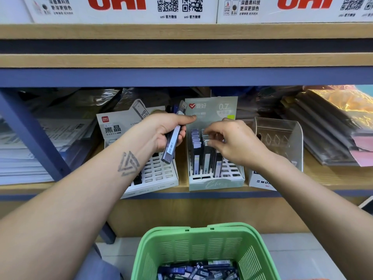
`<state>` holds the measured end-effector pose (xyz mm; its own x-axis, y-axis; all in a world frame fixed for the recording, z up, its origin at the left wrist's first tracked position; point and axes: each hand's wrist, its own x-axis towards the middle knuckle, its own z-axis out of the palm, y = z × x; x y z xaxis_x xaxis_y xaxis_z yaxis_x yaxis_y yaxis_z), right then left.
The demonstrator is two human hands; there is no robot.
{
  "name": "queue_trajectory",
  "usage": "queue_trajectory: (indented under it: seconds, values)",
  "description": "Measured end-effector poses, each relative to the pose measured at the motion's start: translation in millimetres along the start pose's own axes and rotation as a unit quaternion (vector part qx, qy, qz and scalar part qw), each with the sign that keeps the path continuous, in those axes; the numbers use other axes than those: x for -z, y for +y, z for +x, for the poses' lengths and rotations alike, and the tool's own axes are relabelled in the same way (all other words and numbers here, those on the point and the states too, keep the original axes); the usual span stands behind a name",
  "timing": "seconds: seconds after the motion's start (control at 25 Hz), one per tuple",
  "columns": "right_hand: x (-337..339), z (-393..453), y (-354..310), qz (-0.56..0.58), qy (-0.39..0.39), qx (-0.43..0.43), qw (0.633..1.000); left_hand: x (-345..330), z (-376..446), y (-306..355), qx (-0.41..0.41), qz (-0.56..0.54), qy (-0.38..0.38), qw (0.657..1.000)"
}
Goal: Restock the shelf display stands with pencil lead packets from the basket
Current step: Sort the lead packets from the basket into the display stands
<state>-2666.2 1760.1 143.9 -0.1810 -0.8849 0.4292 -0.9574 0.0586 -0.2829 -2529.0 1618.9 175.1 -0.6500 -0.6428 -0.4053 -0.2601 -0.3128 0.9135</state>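
The left hand [167, 130] holds a small bunch of pencil lead packets [172, 141] above the white stand [161, 174]; the right hand [228, 142] pinches one packet [209, 142] in the green stand [216, 182] on the shelf [314, 178]; more packets lie in the green basket [201, 245] below.

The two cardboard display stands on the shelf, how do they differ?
The white stand sits left with mostly vacant slots; the pale green stand beside it holds several upright lead packets. The white stand's header shows HB, the green one's 0.7. Both have slotted trays.
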Motion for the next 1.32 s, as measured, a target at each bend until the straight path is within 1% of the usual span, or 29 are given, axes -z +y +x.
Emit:
queue_trajectory:
  seconds: [0.08,0.2,0.28,0.36,0.4,0.44,0.48,0.52,0.56,0.6,0.68,0.8,1.0,1.08,1.16,1.24,1.32]
  values:
    - [-3,0,2,-0.009,0.008,0.007,1.000,0,1,-1,0.001,-0.001,0.002,1.000]
    - [-4,0,4,-0.024,-0.007,0.026,0.999,-3,1,-3,0.002,0.002,0.003,1.000]
    - [-3,0,3,-0.042,-0.030,0.024,0.998,-5,-1,-4,0.000,-0.001,-0.001,1.000]
    - [0,1,-3,-0.040,-0.024,0.016,0.999,-6,0,-6,-0.007,-0.015,0.002,1.000]
    - [2,1,-10,0.018,-0.013,-0.009,1.000,-7,1,-7,-0.013,-0.028,0.007,0.999]
    - [5,1,-19,0.117,-0.015,-0.057,0.991,-9,2,-7,-0.022,-0.047,0.016,0.999]
    - [7,1,-28,0.231,-0.038,-0.108,0.966,-12,2,-8,-0.035,-0.068,0.029,0.997]
    - [8,1,-38,0.331,-0.068,-0.145,0.930,-14,3,-8,-0.053,-0.085,0.049,0.994]
    - [6,0,-45,0.396,-0.089,-0.165,0.899,-16,3,-9,-0.075,-0.093,0.074,0.990]
    - [2,-1,-52,0.429,-0.097,-0.177,0.881,-18,3,-9,-0.096,-0.093,0.095,0.986]
    - [-2,-1,-58,0.447,-0.086,-0.197,0.868,-20,3,-9,-0.110,-0.102,0.107,0.983]
    - [3,2,-55,0.446,-0.073,-0.221,0.864,-15,8,-7,-0.097,-0.134,0.092,0.982]
    - [9,1,-46,0.449,-0.089,-0.204,0.865,-3,13,-6,-0.078,-0.153,0.088,0.981]
    - [14,2,-39,0.461,-0.078,-0.212,0.858,-2,12,-6,-0.070,-0.118,0.079,0.987]
    - [19,4,-31,0.479,-0.063,-0.234,0.844,-3,9,-5,-0.078,-0.089,0.041,0.992]
    - [22,5,-25,0.482,-0.062,-0.242,0.840,-8,6,-6,-0.100,-0.068,0.013,0.993]
    - [25,6,-21,0.475,-0.073,-0.241,0.843,-12,5,-5,-0.131,-0.051,0.011,0.990]
